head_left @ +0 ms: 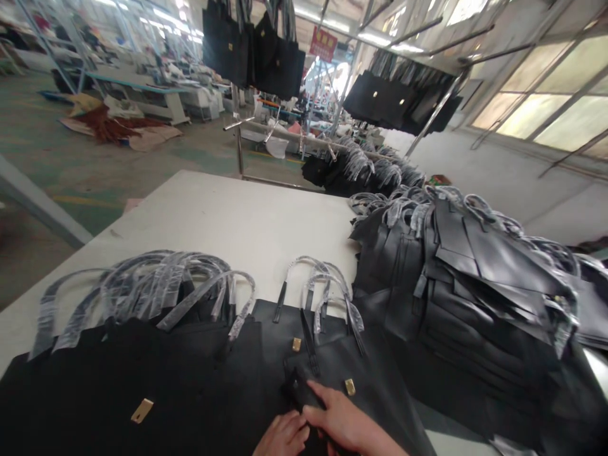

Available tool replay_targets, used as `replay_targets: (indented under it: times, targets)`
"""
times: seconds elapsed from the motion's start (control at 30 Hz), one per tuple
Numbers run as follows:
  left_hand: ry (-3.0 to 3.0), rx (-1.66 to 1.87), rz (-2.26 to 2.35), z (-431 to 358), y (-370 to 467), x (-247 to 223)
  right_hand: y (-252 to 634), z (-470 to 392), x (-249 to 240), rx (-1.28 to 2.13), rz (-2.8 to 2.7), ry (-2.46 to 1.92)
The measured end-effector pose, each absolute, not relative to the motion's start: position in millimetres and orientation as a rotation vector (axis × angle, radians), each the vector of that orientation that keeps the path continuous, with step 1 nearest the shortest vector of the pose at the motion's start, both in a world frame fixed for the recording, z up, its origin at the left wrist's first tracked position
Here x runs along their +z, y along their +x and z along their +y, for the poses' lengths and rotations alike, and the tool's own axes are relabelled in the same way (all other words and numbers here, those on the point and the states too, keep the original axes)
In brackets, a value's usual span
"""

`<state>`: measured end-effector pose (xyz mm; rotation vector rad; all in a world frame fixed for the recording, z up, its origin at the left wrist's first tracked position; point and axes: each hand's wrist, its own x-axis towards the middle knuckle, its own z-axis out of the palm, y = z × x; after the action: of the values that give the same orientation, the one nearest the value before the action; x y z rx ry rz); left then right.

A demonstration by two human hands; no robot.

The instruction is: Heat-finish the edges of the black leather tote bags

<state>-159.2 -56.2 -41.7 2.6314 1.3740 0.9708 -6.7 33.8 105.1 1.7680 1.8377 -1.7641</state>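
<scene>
Several black tote bags lie flat in front of me. My right hand (339, 418) grips a narrow black bag flap (298, 391), its thumb on top. A small stud shows near the flap's tip. Right beside it, my left hand (284, 436) has its fingers curled against the same flap, partly cut off by the lower edge. Gold clasp plates sit on the bags: one by my right hand (350, 387), another above the flap (296, 344). The left bag (199, 380) carries a gold plate (142, 411) too. Plastic-wrapped handles (161, 285) stand up behind.
A tall pile of black bags (475, 272) with wrapped handles covers the right side of the white table (237, 215). Beyond the table, more black bags (254, 50) hang from a metal rack (239, 142). A slanted metal bar (42, 202) passes at left.
</scene>
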Motion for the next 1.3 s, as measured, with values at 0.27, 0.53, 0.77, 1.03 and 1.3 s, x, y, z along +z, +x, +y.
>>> replay_targets:
  times: [0.27, 0.53, 0.77, 1.03, 1.3]
  targets:
    - [2.654, 0.981, 1.348, -59.5, -158.3, -47.1, -15.2, 51.5, 108.5, -1.773, 2.049, 1.969]
    - [1.991, 0.776, 1.935, -6.8, -153.0, -21.6, 131.8, 12.1, 123.5, -1.94, 1.682, 2.586]
    - [1.704, 0.567, 1.963, 33.6, -156.2, 8.7, 211.9, -71.1, 91.5, -1.889, 1.152, 2.977]
    - [1.347, 0.769, 1.507, 49.3, -157.0, 44.9, 211.6, -103.1, 81.1, -2.04, 1.018, 3.004]
    - [0.556, 1.152, 0.905, 47.4, -134.5, 202.6, 215.3, -106.6, 74.8, -1.99, 1.02, 3.146]
